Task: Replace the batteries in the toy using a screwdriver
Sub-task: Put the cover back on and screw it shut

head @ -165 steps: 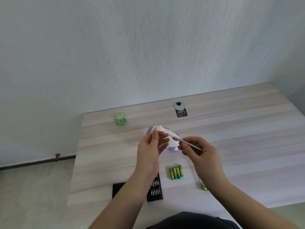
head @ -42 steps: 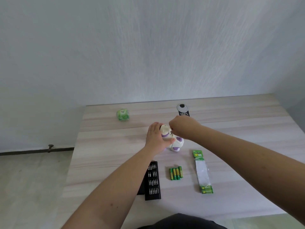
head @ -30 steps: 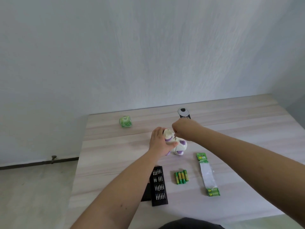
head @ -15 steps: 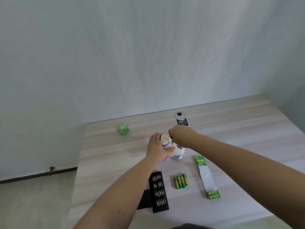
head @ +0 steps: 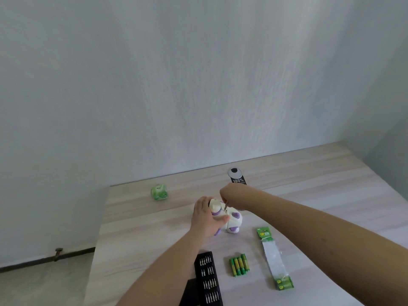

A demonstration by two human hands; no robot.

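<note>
Gripping the white and purple plastic toy at the middle of the pale wooden table, the left hand curls its fingers and thumb around it. Just right, the right hand pinches a thin metal screwdriver, tip down on the toy. Nearer lie a black bit case, then four green batteries, then a green battery wrapper.
</note>
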